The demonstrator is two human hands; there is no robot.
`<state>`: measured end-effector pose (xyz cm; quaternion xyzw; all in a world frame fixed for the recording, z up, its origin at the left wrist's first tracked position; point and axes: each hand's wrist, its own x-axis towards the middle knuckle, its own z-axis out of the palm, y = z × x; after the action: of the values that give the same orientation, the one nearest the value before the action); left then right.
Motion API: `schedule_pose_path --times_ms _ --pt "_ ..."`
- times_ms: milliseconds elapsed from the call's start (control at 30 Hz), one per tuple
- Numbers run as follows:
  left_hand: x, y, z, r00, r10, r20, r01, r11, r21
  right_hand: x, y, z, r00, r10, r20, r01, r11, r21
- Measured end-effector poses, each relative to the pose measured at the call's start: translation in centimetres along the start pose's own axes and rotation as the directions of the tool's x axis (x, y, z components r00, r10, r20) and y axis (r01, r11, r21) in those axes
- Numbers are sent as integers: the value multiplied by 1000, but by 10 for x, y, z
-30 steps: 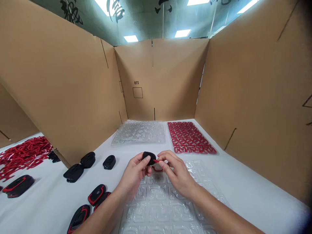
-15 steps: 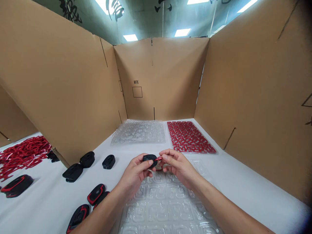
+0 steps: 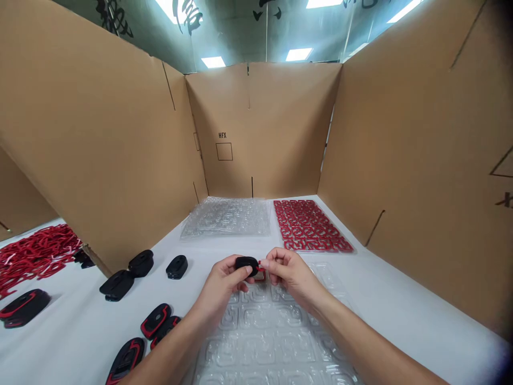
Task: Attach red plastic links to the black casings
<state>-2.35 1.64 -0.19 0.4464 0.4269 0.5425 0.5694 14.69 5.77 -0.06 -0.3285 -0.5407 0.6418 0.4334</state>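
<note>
My left hand (image 3: 229, 276) is closed on a small black oval part (image 3: 247, 262), its thumb on the lower edge. Just to the right, my right hand (image 3: 285, 270) pinches a thin red strip (image 3: 260, 265) whose left end meets the black part. How far the strip sits on or in the part is too small to tell. Both hands are over the upper end of a clear moulded tray (image 3: 258, 342). A bit of red shows in the tray right under the fingers.
Black parts (image 3: 177, 267) lie left of my hands, and black parts with red trim (image 3: 155, 321) nearer. A pile of red strips (image 3: 40, 251) is far left. Behind stand clear trays (image 3: 228, 216) and a tray of red pieces (image 3: 308, 224). Cardboard walls (image 3: 280, 128) surround the table.
The black part has turned in my left hand and shows a plainer dark face. My right hand has shifted slightly, with the red strip still at the part's right edge.
</note>
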Motion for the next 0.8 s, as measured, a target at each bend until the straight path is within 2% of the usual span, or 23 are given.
schedule_pose_path --times_ms 200,367,533,800 --pt "-1 1 2 999 -40 23 38 998 51 0 2 2 999 -50 0 50 994 -96" --pt "0 2 0 999 -37 -8 37 999 -28 3 5 -1 996 -73 -45 71 997 -38" --pt "-1 4 1 999 -47 26 49 996 -81 3 7 -2 995 -77 -63 76 997 -15" --pt "-5 8 5 997 -45 55 53 987 -154 -1 5 -1 997 -2 74 1 1000 9"
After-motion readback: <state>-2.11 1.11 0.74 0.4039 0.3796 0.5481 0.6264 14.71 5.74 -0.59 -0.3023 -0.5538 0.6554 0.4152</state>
